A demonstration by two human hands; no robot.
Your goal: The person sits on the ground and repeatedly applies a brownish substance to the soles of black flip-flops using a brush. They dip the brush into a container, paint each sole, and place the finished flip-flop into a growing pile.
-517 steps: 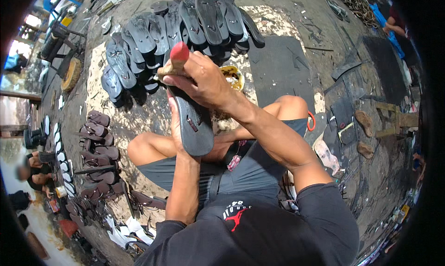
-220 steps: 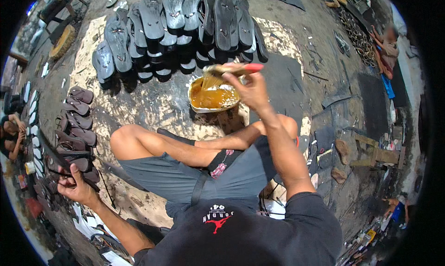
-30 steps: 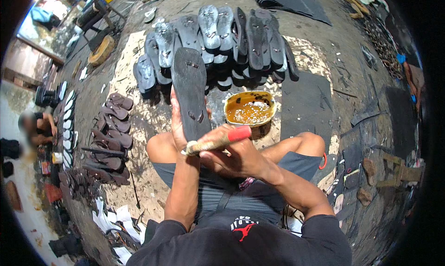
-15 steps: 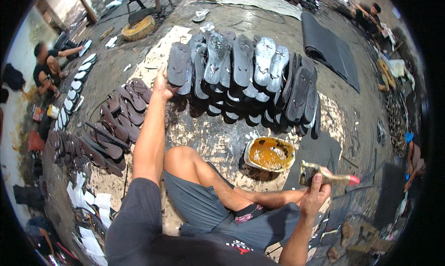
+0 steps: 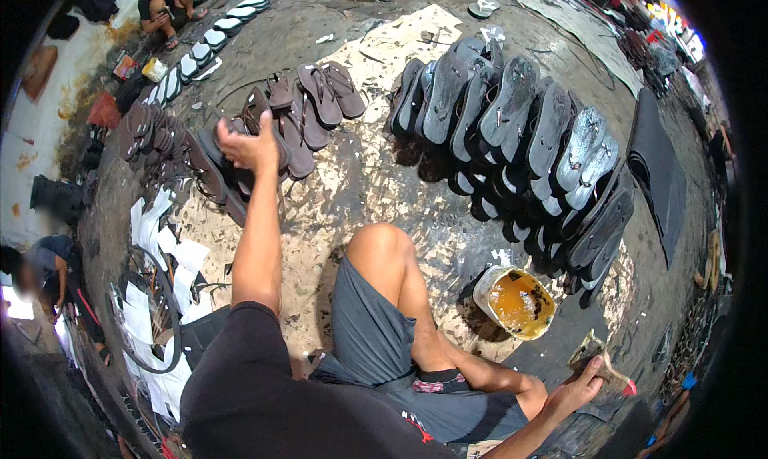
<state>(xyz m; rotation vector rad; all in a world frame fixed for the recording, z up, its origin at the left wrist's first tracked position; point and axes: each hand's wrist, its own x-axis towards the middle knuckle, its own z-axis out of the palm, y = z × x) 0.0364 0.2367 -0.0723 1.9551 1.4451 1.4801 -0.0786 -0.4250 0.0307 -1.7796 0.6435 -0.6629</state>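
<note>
My left hand [image 5: 252, 147] reaches out over the brown flip-flops [image 5: 300, 143] at the left, with its thumb raised and fingers stretched apart. I see nothing held in it; whether its fingertips touch a flip-flop below, I cannot tell. Low at the right, my right hand [image 5: 578, 391] is closed around a paintbrush [image 5: 614, 374] with a red handle tip, its bristles pointing up and left. Close by stands a tub [image 5: 482, 292] of amber, glue-like liquid. Beyond it, dark soles [image 5: 548, 127] are stacked in a long curved row, several of them wet and shiny on top.
White-topped footwear [image 5: 214, 40] lines the floor at the far left, near a seated person [image 5: 164, 3]. White scraps [image 5: 164, 299] lie left of me. Another person [image 5: 52, 271] bends at the left edge. A folded black sheet [image 5: 658, 179] lies at the far right.
My left hand has left the dark sole at the row's left end and moved over to the brown flip-flops. The view has turned left. The paintbrush stays in my right hand.
</note>
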